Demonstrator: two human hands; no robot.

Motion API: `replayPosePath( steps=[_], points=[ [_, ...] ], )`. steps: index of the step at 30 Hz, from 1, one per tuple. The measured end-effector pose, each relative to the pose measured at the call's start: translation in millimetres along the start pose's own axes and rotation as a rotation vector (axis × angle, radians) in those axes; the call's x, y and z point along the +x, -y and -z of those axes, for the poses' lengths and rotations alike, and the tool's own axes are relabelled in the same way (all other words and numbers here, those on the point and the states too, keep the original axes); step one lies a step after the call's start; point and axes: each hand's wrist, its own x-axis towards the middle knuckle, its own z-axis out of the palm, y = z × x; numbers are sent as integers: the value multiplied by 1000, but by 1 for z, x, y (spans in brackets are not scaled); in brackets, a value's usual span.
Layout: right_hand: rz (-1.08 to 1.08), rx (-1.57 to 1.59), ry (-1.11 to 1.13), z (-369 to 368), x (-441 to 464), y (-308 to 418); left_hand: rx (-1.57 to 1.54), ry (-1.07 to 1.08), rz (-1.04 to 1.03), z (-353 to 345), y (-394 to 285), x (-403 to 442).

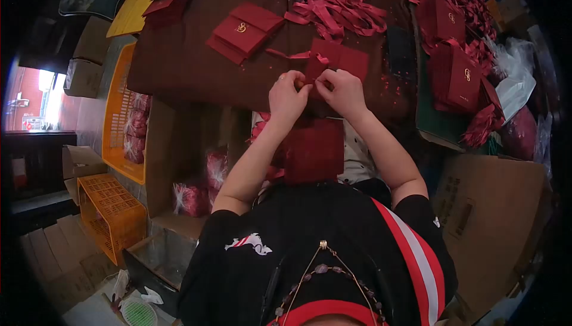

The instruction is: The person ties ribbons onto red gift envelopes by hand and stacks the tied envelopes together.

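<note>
My left hand (289, 95) and my right hand (341, 92) are close together at the near edge of the brown-covered table (179, 58). The fingers of each hand are pinched around the red ribbon (322, 59) of a red pouch (350, 59), which lies open beyond them. What lies right between the fingertips is too small to make out. To the left of it sits a stack of red pouches (245, 31) with a gold mark. Loose red ribbons (339, 13) are heaped beyond. More red fabric (314, 150) rests on my lap.
At the right, red pouches (457, 81) with ribbons lie on a green surface beside clear plastic bags (517, 78). Orange crates (113, 201) and wrapped red bundles (190, 199) are at the left. A cardboard box (488, 213) stands at the lower right.
</note>
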Motion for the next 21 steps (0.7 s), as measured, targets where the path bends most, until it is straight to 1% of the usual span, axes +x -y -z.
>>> replayPosePath(
  steps=[2, 3, 5, 6, 8, 11, 13, 15, 17, 19, 21],
  points=[
    [45, -97, -14, 0, 2, 2, -3, 14, 1, 1, 0, 0],
    [46, -97, -14, -1, 3, 1, 1, 31, 11, 2, 1, 0],
    [160, -201, 37, -2, 5, 0, 5, 47, 25, 2, 1, -1],
    [162, -201, 39, -1, 6, 1, -12, 34, 13, 1, 1, -2],
    [229, -272, 140, 2, 11, 3, -28, 21, 2, -1, 1, -4],
    [284, -285, 167, 7, 16, 7, -49, -41, -19, -6, -1, -7],
    [299, -264, 180, 12, 22, 7, 26, -73, -87, -6, -2, -9],
    [314, -242, 193, 15, 24, 4, -5, -61, -80, -6, -1, -10],
    [356, -210, 266, 15, 26, -1, -35, -53, -74, -5, 0, -9],
    [376, -186, 277, 10, 25, -6, -57, -43, -43, -5, -1, -10],
    [394, -163, 291, 8, 24, -8, -58, -41, -53, -6, 1, -9]
  ],
)
